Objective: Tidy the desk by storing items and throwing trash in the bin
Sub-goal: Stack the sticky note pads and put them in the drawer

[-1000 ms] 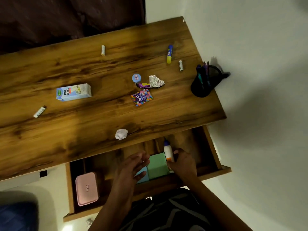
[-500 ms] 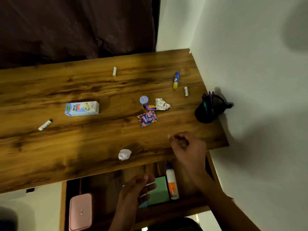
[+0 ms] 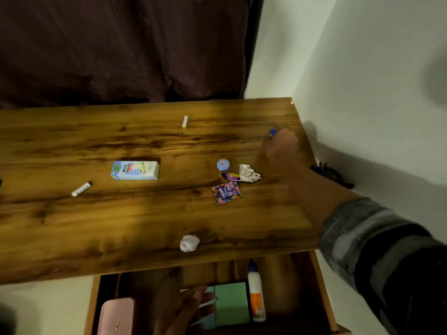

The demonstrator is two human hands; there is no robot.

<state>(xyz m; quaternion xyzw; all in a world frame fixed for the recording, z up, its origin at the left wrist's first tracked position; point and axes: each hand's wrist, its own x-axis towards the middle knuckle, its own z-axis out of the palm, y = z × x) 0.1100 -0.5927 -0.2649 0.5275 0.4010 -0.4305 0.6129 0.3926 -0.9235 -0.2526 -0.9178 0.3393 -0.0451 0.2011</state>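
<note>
My right hand (image 3: 281, 146) reaches across the wooden desk (image 3: 121, 226) to its far right side. Its fingers curl down over the blue-and-yellow glue stick (image 3: 272, 132), and only the stick's blue end shows past them. The stick still lies on the desk. My left hand (image 3: 188, 303) hovers with relaxed fingers over the open drawer (image 3: 324, 298), holding nothing. Trash on the desk: a crumpled white paper ball (image 3: 189, 243), crumpled foil (image 3: 249, 174), a Gems wrapper (image 3: 226, 192), a purple wrapper (image 3: 231, 176) and a milkshake carton (image 3: 135, 169).
Two small white sticks (image 3: 185, 122) (image 3: 81, 189) and a round blue lid (image 3: 223, 164) lie on the desk. A black pen holder (image 3: 331, 175) stands by the wall, half behind my forearm. The drawer holds a pink case (image 3: 116, 315), green notes (image 3: 231, 303) and a glue bottle (image 3: 256, 293).
My right hand let go of the glue bottle in the drawer, rose over the desk and stretched to the glue stick at the far right. The left hand stayed over the drawer.
</note>
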